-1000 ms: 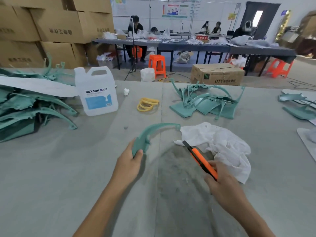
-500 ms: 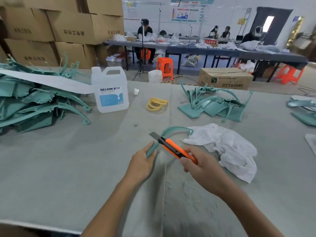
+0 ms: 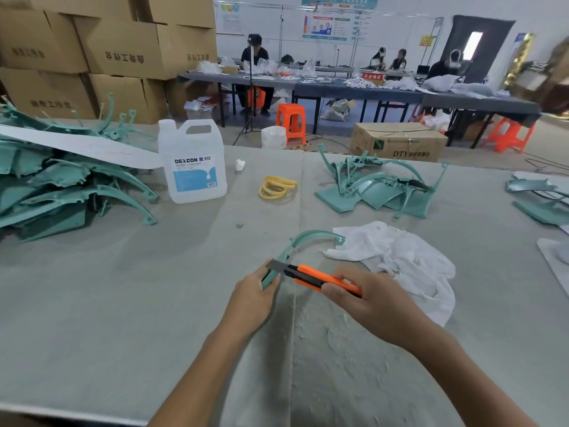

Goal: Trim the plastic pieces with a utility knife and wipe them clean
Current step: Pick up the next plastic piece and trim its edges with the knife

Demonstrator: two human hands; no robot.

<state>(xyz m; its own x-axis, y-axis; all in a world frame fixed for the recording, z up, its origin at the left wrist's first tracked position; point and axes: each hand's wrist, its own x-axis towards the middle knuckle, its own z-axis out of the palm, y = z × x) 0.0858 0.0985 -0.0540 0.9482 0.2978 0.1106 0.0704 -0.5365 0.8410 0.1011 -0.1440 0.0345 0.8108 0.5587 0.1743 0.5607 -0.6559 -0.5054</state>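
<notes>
Our L hand (image 3: 252,295) gripped the plastic piece (image 3: 314,233) mid-frame; R hand (image 3: 374,306) held the utility knife (image 3: 311,277). We judged it light, springy: hold nr the cut.

The curved plastic piece (image 3: 312,233) is mint green, like the heap of plastic pieces (image 3: 61,192) at the left edge of the pale grey-green surface (image 3: 123,288). The utility knife (image 3: 320,278) is orange with a grey blade. The cloth (image 3: 400,260) is white, the rubber bands (image 3: 277,187) are yellow, and the jug (image 3: 192,140) is translucent white with a blue label.
</notes>
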